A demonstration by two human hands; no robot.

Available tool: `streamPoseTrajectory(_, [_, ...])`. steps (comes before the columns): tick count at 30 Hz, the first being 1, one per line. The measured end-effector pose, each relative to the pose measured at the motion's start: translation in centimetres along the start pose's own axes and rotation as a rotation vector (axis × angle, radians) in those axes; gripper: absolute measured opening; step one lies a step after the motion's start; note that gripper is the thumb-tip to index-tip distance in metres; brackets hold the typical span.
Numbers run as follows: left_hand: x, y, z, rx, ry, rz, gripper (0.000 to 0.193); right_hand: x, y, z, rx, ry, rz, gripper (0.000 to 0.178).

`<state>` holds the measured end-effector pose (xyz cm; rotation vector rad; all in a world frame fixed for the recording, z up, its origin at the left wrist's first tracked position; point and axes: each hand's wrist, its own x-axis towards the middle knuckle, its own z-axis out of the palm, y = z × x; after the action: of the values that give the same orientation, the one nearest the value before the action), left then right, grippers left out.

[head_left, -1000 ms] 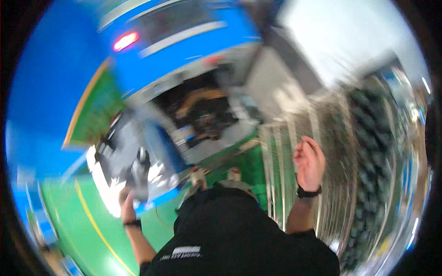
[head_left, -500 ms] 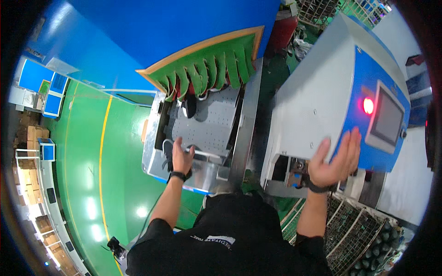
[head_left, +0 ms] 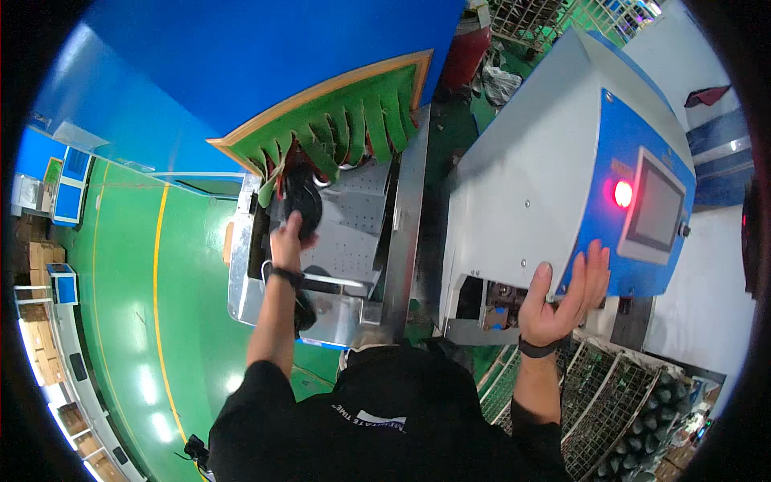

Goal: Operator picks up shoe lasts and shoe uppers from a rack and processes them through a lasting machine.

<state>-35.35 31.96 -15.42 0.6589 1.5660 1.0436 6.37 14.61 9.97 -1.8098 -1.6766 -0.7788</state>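
My left hand (head_left: 289,243) grips the near end of a black shoe (head_left: 303,199), whose far end reaches the green strip curtain (head_left: 329,132). Underneath lies a grey perforated conveyor plate (head_left: 349,233), leading under the curtain of the blue machine. A second dark object, perhaps a shoe (head_left: 304,313), shows beside my left forearm near the metal edge; its shape is partly hidden. My right hand (head_left: 554,309) is open, fingers stretched and thumb apart, by the lower edge of the blue front panel (head_left: 590,249) of a grey machine. Whether it touches the panel is hard to tell.
A red lamp (head_left: 623,194) glows beside the screen (head_left: 654,207) on the grey machine. Wire racks (head_left: 610,386) with dark shoe-like forms (head_left: 646,430) stand at lower right. The big blue machine (head_left: 265,56) fills the far side. Green floor with a yellow line (head_left: 158,281) lies left.
My left hand has moved farther out, from the near edge to the curtain, and now holds a black shoe there. My right hand stays by the panel. The whole view has shifted slightly.
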Motion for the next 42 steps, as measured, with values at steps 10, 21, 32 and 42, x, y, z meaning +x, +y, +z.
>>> streamPoseTrajectory(10, [-35.3,-3.5,4.9,-0.12,-0.829,0.16,0.096,-8.2,-6.1,-2.1,1.401,-0.583,0.686,0.109])
streamPoseTrajectory(21, [-38.8,-3.4,16.7,0.366,-1.227,0.274,0.072,-23.4,11.6,-9.9,2.039,-1.025,1.616,0.055])
streamPoseTrajectory(32, [-44.5,-3.3,19.7,0.415,-1.155,-0.111,0.027,-23.2,17.5,-10.8,1.246,-0.523,1.151,0.088])
streamPoseTrajectory(42, [-38.3,-11.7,23.8,0.22,-0.821,-0.443,0.021,-18.7,14.5,-3.3,0.127,-0.817,0.373,0.091])
